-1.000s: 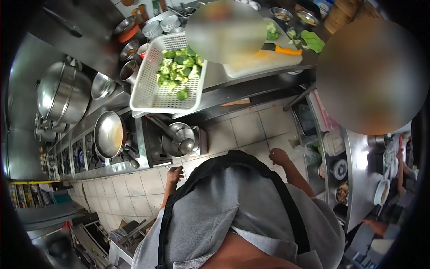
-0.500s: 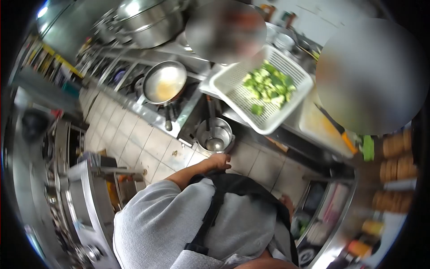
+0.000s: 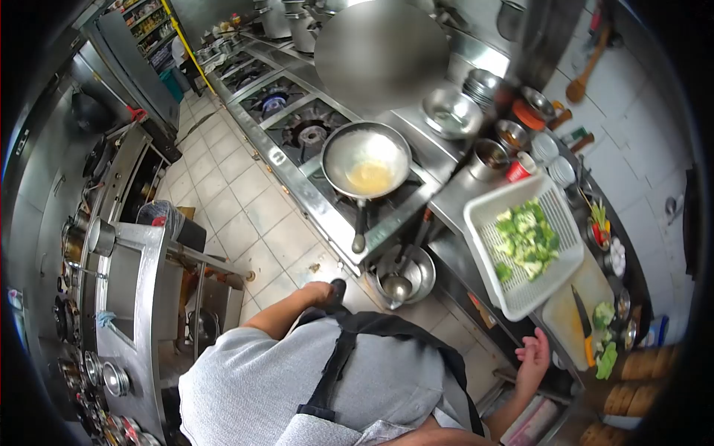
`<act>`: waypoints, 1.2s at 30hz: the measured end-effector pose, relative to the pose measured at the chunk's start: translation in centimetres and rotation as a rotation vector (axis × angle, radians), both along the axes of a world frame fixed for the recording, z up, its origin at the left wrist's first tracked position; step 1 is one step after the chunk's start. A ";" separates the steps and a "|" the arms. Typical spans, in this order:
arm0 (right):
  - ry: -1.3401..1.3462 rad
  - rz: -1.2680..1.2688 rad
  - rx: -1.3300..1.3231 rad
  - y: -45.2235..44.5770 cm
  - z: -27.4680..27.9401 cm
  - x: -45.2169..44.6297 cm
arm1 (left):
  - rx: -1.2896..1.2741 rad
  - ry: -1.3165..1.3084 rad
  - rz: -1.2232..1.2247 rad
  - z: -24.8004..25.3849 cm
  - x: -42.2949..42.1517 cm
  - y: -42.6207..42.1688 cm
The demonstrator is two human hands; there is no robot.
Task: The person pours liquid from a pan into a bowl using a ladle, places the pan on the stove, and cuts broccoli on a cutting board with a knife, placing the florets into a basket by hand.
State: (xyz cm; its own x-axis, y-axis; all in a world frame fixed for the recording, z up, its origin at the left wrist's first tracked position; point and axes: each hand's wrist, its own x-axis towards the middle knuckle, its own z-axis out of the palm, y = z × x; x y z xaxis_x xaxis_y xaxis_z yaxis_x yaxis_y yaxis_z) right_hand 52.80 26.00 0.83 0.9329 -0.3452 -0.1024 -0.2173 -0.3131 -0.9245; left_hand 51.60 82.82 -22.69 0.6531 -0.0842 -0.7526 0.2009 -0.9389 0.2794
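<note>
My left hand (image 3: 321, 292) hangs low in front of my apron, its fingers too small and partly hidden to read. Near the counter edge, below the white basket, my right hand (image 3: 534, 357) has its fingers apart and holds nothing. Cut broccoli (image 3: 529, 238) lies in the white perforated basket (image 3: 487, 275) on the counter. A frying pan (image 3: 367, 160) with yellowish liquid rests on the stove, its dark handle pointing toward me. Beside the basket, a knife with an orange handle (image 3: 589, 351) lies on the white cutting board (image 3: 558, 316).
Below the counter edge is a metal pot (image 3: 420, 275) with a ladle (image 3: 396, 286). Stove burners (image 3: 310, 134) run off to the upper left. A metal table (image 3: 152, 260) stands at left. Far back, a person (image 3: 181, 56) stands near shelves.
The view has swung left toward the stove, so the basket now appears farther right. My right hand, mostly hidden half a second ago, now shows raised near the counter with fingers spread.
</note>
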 end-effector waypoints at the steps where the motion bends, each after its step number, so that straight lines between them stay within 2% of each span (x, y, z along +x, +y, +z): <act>1: -0.020 0.008 -0.035 2.5 0.8 1.3 | 0.020 0.006 -0.018 -0.3 0.6 2.1; 2: -0.028 0.008 -0.042 4.9 0.8 2.3 | -0.002 0.051 -0.062 -0.5 1.2 4.3; 3: -0.049 0.032 -0.019 7.5 0.8 3.6 | 0.028 -0.046 0.005 -0.6 1.3 6.1; 5: -0.053 0.083 -0.013 12.2 1.6 5.8 | 0.023 0.036 -0.051 -1.1 2.7 10.5; 7: 0.009 0.213 -0.025 17.3 3.1 7.6 | 0.014 -0.008 -0.095 -1.4 3.5 14.9; 8: 0.006 0.243 -0.088 19.1 3.9 8.3 | 0.044 -0.064 0.018 -1.0 3.8 16.6; 9: 0.011 0.249 -0.090 20.6 4.7 9.0 | 0.046 -0.062 0.006 -0.5 4.7 18.3; 12: -0.059 0.279 -0.159 22.6 7.2 10.7 | 0.032 -0.218 0.069 0.1 7.9 22.8; 14: -0.090 0.316 -0.223 24.1 10.0 12.1 | -0.062 -0.465 0.202 1.6 10.1 24.6; 18: -0.248 0.404 -0.381 26.6 14.7 15.8 | -0.292 -0.744 0.480 10.3 15.8 24.8; 19: -0.316 0.444 -0.443 27.5 15.7 16.7 | -0.434 -0.788 0.531 12.3 17.3 25.1; 22: -0.429 0.475 -0.468 31.9 19.3 18.4 | -0.668 -0.933 0.545 17.8 22.7 27.4; 24: -0.492 0.505 -0.467 34.6 22.0 20.0 | -0.625 -1.062 0.540 23.3 26.7 29.5; 25: -0.543 0.562 -0.453 36.2 23.2 21.0 | -0.758 -1.148 0.580 24.8 29.4 30.9; 26: -0.557 0.528 -0.467 38.1 24.3 22.3 | -0.718 -1.236 0.530 27.2 31.8 32.6; 28: -0.670 0.559 -0.518 42.6 26.2 25.4 | -0.835 -1.337 0.507 31.2 37.0 35.8; 30: -0.662 0.578 -0.486 47.2 28.1 29.2 | -0.914 -1.380 0.474 34.8 42.7 39.0; 33: -0.726 0.657 -0.591 55.1 31.1 37.4 | -1.006 -1.350 0.527 38.3 50.7 42.3; 34: -0.771 0.709 -0.564 57.2 31.5 41.4 | -0.986 -1.360 0.551 38.6 53.6 43.4; 36: -0.812 0.648 -0.733 61.6 32.8 49.5 | -0.815 -1.240 0.633 39.5 58.1 44.5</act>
State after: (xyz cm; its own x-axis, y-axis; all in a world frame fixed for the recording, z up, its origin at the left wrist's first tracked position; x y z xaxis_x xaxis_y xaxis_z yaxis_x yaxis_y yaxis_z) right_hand 102.29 87.58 33.65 0.6562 0.4626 0.5961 0.7117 -0.6420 -0.2852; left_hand 109.72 127.35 16.84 0.8787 0.3284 0.3466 -0.2394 -0.3250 0.9149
